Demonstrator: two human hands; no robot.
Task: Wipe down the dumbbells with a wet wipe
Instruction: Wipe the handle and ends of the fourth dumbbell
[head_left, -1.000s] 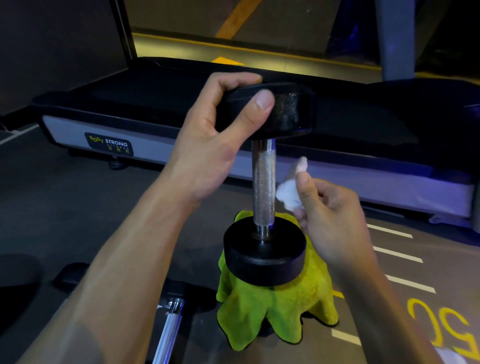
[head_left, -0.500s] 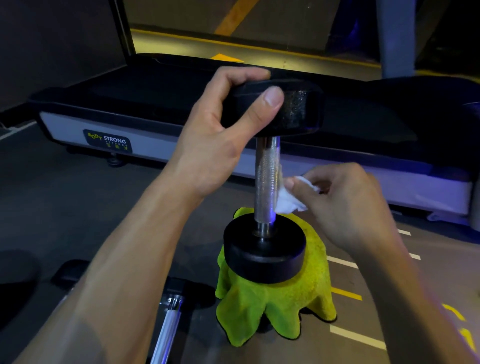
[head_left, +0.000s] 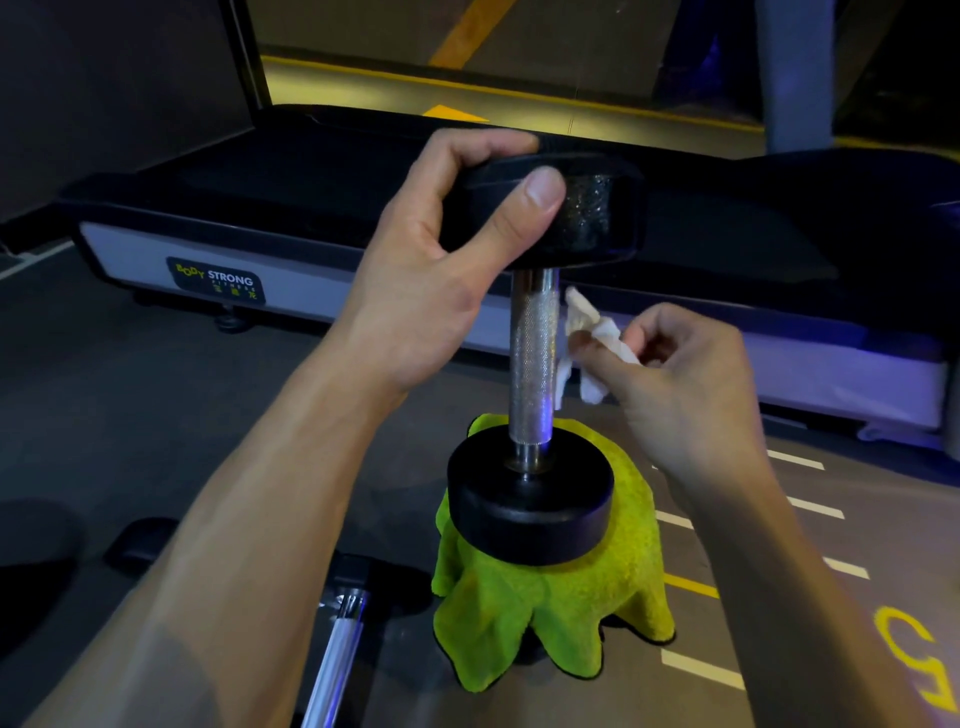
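Dumbbell (head_left: 535, 364): upright on a fuzzy green cloth (head_left: 550, 613), round matte black heads, knurled steel handle. Left hand (head_left: 441, 260) grips the top head. Right hand (head_left: 675, 374) pinches a crumpled white wet wipe (head_left: 592, 338) against the handle. Far treadmill (head_left: 311, 270) label reads "BODY STRONG".

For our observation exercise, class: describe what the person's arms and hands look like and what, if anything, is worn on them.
Both forearms are bare to the bottom edge of the picture; no sleeve shows. The left hand and right hand wear no gloves, and no ring, watch or wristband is visible. The fingers have short, unpainted nails.
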